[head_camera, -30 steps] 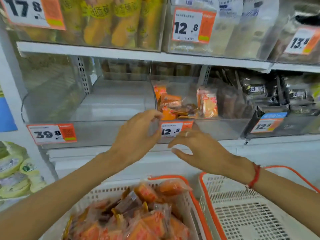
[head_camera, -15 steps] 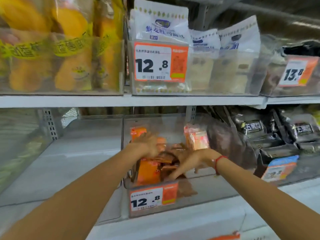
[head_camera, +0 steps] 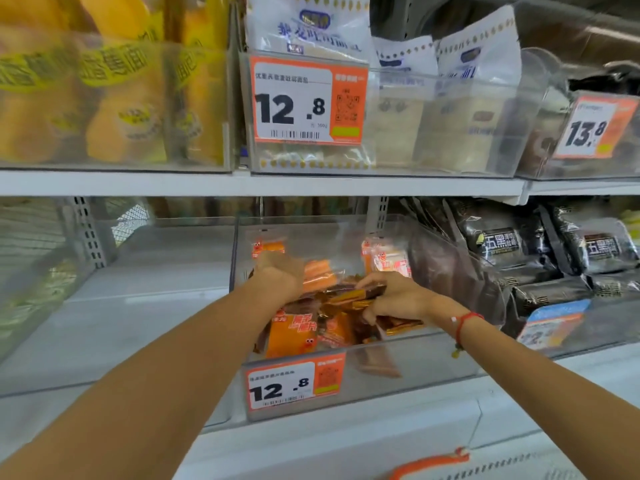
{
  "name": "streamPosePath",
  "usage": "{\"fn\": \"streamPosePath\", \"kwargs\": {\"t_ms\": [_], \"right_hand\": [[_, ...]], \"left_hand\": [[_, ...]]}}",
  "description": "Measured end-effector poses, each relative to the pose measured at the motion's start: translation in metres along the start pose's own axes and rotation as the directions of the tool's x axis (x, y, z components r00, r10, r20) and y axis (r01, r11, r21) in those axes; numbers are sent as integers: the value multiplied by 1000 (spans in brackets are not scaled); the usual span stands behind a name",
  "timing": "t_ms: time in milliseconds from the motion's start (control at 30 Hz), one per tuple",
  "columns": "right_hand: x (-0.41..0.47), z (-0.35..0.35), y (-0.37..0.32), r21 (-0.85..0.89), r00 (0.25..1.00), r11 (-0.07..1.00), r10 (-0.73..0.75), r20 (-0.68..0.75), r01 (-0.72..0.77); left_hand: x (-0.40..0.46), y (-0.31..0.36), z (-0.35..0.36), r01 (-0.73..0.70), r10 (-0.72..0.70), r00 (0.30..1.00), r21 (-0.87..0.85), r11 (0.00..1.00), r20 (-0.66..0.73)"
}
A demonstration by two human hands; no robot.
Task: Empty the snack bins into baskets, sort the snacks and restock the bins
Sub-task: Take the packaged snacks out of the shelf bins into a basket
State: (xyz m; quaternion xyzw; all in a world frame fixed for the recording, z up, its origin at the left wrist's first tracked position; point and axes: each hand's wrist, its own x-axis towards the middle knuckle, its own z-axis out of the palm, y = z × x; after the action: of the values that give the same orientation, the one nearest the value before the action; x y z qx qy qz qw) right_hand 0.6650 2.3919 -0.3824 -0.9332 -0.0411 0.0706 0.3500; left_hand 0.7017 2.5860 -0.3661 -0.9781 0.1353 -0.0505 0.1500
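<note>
Both hands in the bin [head_camera: 433, 362]

My right hand [head_camera: 394, 296] grips light, crinkly packets [head_camera: 346, 297]; the left hand's [head_camera: 282, 275] grip I cannot tell. Slippery film: take bunches from beneath.

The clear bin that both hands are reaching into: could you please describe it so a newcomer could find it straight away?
Look at the lower shelf, under the white shelf edge. The clear bin sits mid-row, with the left hand and right hand inside among orange snack packets. Unlike the bare bin to its left and the black-packet bin to its right, it carries a 12.8 tag.
</note>
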Motion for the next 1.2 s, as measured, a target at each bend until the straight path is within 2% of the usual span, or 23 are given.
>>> {"fn": "streamPosePath", "kwargs": {"t_ms": [167, 267, 333, 467, 567, 633, 667, 733, 833, 900, 933, 1000, 1067, 1100, 1133, 1200], "right_hand": [[-39, -14, -11, 94, 981, 992, -69, -181, 87], [-75, -17, -31, 201, 947, 958, -141, -288, 204], [-111, -14, -52, 270, 927, 921, -190, -322, 283], [-184, 10, -80, 375, 912, 847, -271, -307, 378], [-221, 48, -82, 385, 942, 861, -287, -174, 334], [-236, 86, -74, 411, 969, 880, -242, -49, 240], [-240, 106, -69, 371, 976, 908, -216, 17, 194], [-237, 147, -51, 172, 980, 974, -166, 113, 145], [-230, 196, -27, -48, 969, 991, -115, 218, 128], [-227, 214, -20, -165, 947, 970, -127, 294, 181], [-225, 218, -18, -251, 919, 952, -69, 388, 177], [-218, 214, -12, -371, 819, 904, 40, 572, 214], [-213, 200, -15, -385, 771, 867, 2, 637, 316], [-210, 189, -21, -325, 786, 878, -89, 612, 352], [-207, 176, -28, -261, 820, 898, -165, 548, 355], [-200, 141, -43, -146, 910, 938, -253, 330, 314]], "left_hand": [[-42, 7, -41, -124, 115, 971, -28, 992, -211], [-82, -5, -62, -161, 90, 952, -229, 960, -293], [-121, -15, -76, -173, 57, 953, -381, 908, -297], [-217, -39, -86, -172, 12, 949, -483, 858, -316], [-281, -56, -72, -123, 57, 984, -421, 899, -167], [-313, -60, -52, -68, 74, 997, -331, 941, 5], [-325, -58, -38, -47, 81, 991, -281, 958, 110], [-340, -48, -7, -28, 93, 950, -215, 976, 297], [-345, -29, 45, -25, 93, 902, -164, 986, 422], [-343, -21, 74, -42, 99, 888, -137, 990, 449], [-342, -21, 84, -47, 105, 876, -134, 990, 471], [-336, -29, 97, -39, 116, 857, -161, 986, 503], [-325, -43, 93, -8, 122, 879, -241, 970, 461], [-316, -49, 85, 0, 127, 913, -310, 951, 389], [-308, -53, 72, -1, 121, 950, -387, 922, 287], [-286, -56, 43, -51, 69, 998, -555, 831, 11]]}}
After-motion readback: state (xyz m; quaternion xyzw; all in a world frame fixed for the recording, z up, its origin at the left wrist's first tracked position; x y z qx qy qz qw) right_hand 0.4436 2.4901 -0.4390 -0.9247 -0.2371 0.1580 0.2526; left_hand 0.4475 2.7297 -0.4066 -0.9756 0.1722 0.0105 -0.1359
